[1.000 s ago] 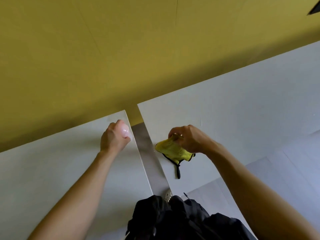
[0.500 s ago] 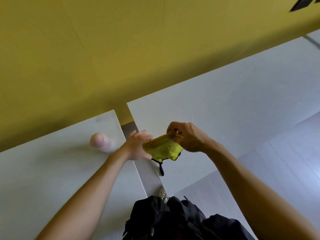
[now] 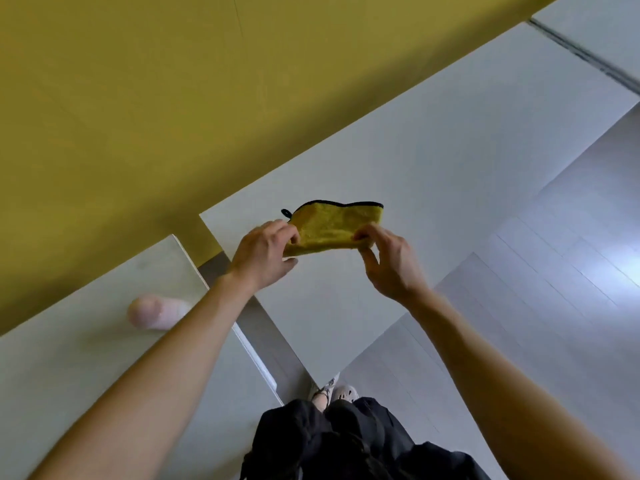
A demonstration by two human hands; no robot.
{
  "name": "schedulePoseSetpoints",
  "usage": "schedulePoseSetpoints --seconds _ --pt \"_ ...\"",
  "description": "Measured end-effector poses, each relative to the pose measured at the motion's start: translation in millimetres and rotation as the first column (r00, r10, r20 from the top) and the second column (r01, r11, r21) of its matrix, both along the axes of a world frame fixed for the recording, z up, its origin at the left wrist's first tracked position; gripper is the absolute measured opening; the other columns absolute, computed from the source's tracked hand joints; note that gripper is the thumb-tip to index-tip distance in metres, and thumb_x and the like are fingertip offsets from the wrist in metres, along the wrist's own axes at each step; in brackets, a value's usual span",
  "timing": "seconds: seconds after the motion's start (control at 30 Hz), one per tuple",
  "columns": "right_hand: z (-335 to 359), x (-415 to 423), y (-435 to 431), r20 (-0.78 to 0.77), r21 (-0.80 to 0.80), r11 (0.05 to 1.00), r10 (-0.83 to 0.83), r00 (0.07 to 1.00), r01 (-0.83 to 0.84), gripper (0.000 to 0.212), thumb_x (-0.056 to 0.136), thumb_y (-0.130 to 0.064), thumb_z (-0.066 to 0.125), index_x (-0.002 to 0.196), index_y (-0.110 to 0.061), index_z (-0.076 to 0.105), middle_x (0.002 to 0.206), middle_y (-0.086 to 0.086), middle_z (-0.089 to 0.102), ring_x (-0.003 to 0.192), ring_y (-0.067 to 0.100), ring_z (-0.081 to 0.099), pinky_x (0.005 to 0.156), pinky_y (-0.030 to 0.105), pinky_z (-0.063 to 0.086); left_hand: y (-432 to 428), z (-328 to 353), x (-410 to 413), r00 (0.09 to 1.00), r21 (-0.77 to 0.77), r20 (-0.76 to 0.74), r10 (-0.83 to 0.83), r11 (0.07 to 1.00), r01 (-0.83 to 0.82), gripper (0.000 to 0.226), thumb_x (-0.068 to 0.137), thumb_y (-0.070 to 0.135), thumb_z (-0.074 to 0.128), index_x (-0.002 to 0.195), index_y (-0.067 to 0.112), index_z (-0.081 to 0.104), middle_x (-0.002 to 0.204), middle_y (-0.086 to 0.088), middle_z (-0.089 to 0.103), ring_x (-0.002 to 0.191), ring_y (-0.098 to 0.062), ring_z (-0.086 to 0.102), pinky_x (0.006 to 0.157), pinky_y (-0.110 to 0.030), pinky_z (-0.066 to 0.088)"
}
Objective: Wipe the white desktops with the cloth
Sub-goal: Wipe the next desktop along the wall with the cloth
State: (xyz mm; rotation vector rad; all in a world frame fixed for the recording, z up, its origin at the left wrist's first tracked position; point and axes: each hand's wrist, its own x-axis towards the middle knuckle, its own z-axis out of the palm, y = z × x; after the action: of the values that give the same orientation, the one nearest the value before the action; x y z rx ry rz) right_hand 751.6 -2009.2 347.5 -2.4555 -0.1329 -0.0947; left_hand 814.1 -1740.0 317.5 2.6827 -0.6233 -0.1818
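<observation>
- Cloth (image 3: 334, 225): we pinch it taut, left hand (image 3: 265, 252) and right hand (image 3: 389, 259), above the right worktop (image 3: 450, 150).
- Step: spreading it; wiping not begun.
- Next: lay flat, press, sweep.

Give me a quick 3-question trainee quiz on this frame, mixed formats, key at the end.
1. True or false: the cloth lies flat on the right desk.
2. Which hands hold the cloth? A) left only B) right only C) both
3. Fill in: the pink bottle stands on the ____ desk.

Key
1. False: it is held up, pinched at both ends.
2. C: left hand and right hand each grip an end.
3. Left.
</observation>
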Motion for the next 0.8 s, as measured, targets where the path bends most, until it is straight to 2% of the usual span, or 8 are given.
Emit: schedulePoseSetpoints --seconds 0.07,0.17,0.27,0.37,0.47,0.53,0.7,0.8 --pt "-40.5 -30.8 -5.2 -0.180 -0.107 0.986 0.108 0.978 -0.129 0.019 0.099 -0.015 0.073 0.117 -0.017 0.067 0.110 0.001 0.074 0.087 0.022 0.068 0.077 0.032 0.053 2.5 -21.8 -11.0 0.987 0.110 -0.159 -0.017 0.993 0.035 0.052 0.079 0.038 0.090 0.122 0.028 0.064 0.121 0.004 0.062 0.113 -0.025 0.064 0.088 -0.037 0.050" --pt "-94.3 -66.3 -11.5 -0.471 -0.168 0.934 0.206 0.858 -0.316 0.029 0.100 -0.034 0.073 0.124 -0.019 0.071 0.118 0.000 0.074 0.103 0.024 0.070 0.092 0.044 0.060 9.7 -50.4 -18.6 0.953 0.309 -0.301 0.041 0.949 0.057 0.100 0.069 0.062 0.092 0.153 0.028 0.048 0.145 -0.003 0.051 0.136 -0.027 0.050 0.111 -0.045 0.044" --pt "-126.0 -58.1 -7.0 -0.294 -0.250 0.923 0.215 0.931 -0.292 0.031 0.099 -0.034 0.071 0.128 -0.021 0.073 0.124 0.002 0.073 0.115 0.027 0.065 0.097 0.048 0.057 16.0 -70.1 -11.5 0.934 0.433 -0.321 0.159 0.902 -0.005 0.145 0.057 0.078 0.091 0.170 0.026 0.017 0.169 -0.018 0.023 0.160 -0.036 0.021 0.127 -0.051 0.027" --pt "-138.0 -16.0 3.5 -0.190 -0.324 0.892 0.265 0.945 -0.315 0.060 0.101 -0.044 0.070 0.156 -0.026 0.055 0.161 0.007 0.053 0.155 0.030 0.042 0.125 0.052 0.039 18.9 -83.5 1.9 0.898 0.520 -0.338 0.283 0.851 -0.073 0.174 0.048 0.086 0.091 0.171 0.030 -0.019 0.177 -0.024 -0.020 0.166 -0.043 -0.017 0.133 -0.059 0.001" --pt "-150.0 34.3 4.1 -0.253 -0.461 0.747 0.406 0.878 -0.478 0.087 0.100 -0.072 0.053 0.172 -0.036 0.019 0.182 0.002 0.010 0.169 0.025 0.001 0.136 0.052 0.004 21.2 -96.2 8.0 0.885 0.568 -0.356 0.299 0.821 -0.048 0.176 0.049 0.089 0.088 0.166 0.034 -0.032 0.174 -0.023 -0.031 0.163 -0.045 -0.026 0.134 -0.063 0.001" --pt "-166.1 43.7 7.4 -0.276 -0.472 0.714 0.436 0.856 -0.516 0.092 0.101 -0.078 0.044 0.173 -0.035 0.008 0.182 0.000 0.000 0.168 0.024 -0.007 0.135 0.057 0.004 24.0 -102.5 6.1 0.900 0.574 -0.333 0.280 0.818 -0.042 0.174 0.051 0.090 0.085 0.165 0.033 -0.033 0.175 -0.023 -0.030 0.163 -0.045 -0.024 0.134 -0.062 0.007" --pt "-183.1 -6.7 71.7 -0.233 -0.433 0.849 0.220 0.947 -0.304 0.094 0.099 -0.085 0.029 0.174 -0.034 0.003 0.181 0.013 -0.006 0.167 0.034 -0.012 0.132 0.065 0.002 21.7 -99.0 4.5 0.924 0.576 -0.305 0.231 0.818 -0.015 0.172 0.051 0.094 0.081 0.168 0.031 -0.028 0.176 -0.026 -0.024 0.164 -0.047 -0.017 0.135 -0.062 0.012" --pt "-176.1 -14.3 77.9 -0.249 -0.406 0.842 0.272 0.930 -0.355 0.086 0.103 -0.082 0.029 0.173 -0.040 0.004 0.181 0.011 -0.007 0.167 0.033 -0.013 0.132 0.065 0.001 19.6 -94.2 4.6 0.927 0.590 -0.306 0.215 0.807 0.008 0.172 0.052 0.096 0.079 0.166 0.029 -0.031 0.175 -0.028 -0.024 0.164 -0.049 -0.016 0.134 -0.063 0.015"
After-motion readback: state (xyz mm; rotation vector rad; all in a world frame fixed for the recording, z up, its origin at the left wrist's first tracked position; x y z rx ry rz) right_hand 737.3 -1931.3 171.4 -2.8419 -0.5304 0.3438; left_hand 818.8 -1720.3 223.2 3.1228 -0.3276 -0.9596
